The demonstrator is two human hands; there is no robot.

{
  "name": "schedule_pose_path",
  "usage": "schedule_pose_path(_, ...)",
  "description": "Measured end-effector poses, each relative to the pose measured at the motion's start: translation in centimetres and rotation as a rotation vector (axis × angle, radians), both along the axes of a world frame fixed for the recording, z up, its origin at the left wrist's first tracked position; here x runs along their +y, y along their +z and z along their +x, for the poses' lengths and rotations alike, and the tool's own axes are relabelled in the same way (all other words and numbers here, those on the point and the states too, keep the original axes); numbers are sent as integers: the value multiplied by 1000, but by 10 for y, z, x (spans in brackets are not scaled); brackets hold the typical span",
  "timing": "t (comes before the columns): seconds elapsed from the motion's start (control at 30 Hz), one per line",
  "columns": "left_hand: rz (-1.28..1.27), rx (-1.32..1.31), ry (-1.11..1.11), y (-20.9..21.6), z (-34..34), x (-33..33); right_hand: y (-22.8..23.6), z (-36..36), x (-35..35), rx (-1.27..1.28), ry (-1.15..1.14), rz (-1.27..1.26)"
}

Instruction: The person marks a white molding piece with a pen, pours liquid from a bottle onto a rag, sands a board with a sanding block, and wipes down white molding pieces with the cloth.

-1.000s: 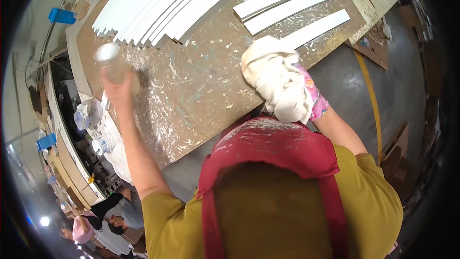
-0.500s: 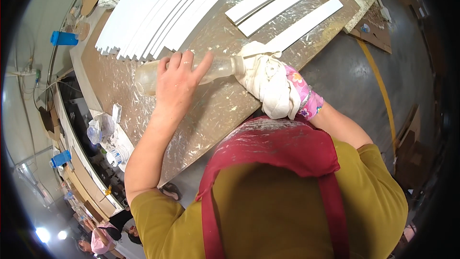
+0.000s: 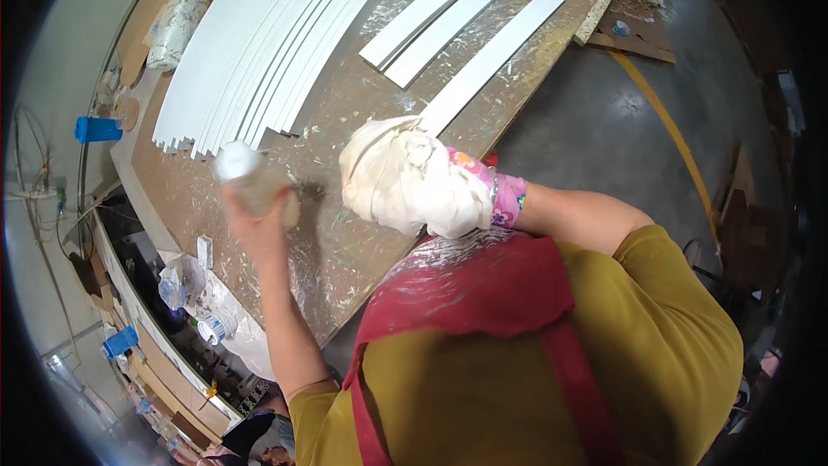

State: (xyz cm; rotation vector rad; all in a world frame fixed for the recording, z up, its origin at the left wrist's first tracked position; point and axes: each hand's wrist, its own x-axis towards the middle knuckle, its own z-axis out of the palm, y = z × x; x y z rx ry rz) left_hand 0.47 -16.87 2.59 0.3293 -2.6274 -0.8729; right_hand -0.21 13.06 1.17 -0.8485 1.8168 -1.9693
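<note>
My left hand (image 3: 259,226) is wrapped around a cloudy, translucent plastic bottle (image 3: 261,190), held over the table. Its white top (image 3: 237,160) points away from me, and both hand and bottle are smeared by motion. A thick, bunched cream cloth (image 3: 412,177) covers my right hand, hiding the fingers. Only the pink flowered glove cuff (image 3: 509,201) shows at the wrist. Just beyond the cloth lies a single white strip (image 3: 500,56), its near end touching or tucked behind the cloth.
The brown worktable (image 3: 332,280) is streaked with white. A row of white curved strips (image 3: 276,52) lies at the far left, and two more strips (image 3: 453,13) at the far middle. At the left edge are a blue container (image 3: 99,129) and a capped bottle (image 3: 216,328).
The bottle has come away from the cloth, moved left and turned from lying sideways to pointing away from me. My cloth-covered right hand has shifted left. The view has shifted too.
</note>
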Motion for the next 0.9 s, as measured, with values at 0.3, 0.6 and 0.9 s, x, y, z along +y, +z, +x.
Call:
schedule_pose_path(0.3,358,269,259,-22,25,-68,11,-16,136,-1118,-311,-818)
schedule_pose_path(0.6,39,21,-390,-36,18,134,14,-46,112,-259,-572,-93)
schedule_pose_path(0.9,174,-28,-410,-77,-13,160,-31,-93,100,702,-250,940)
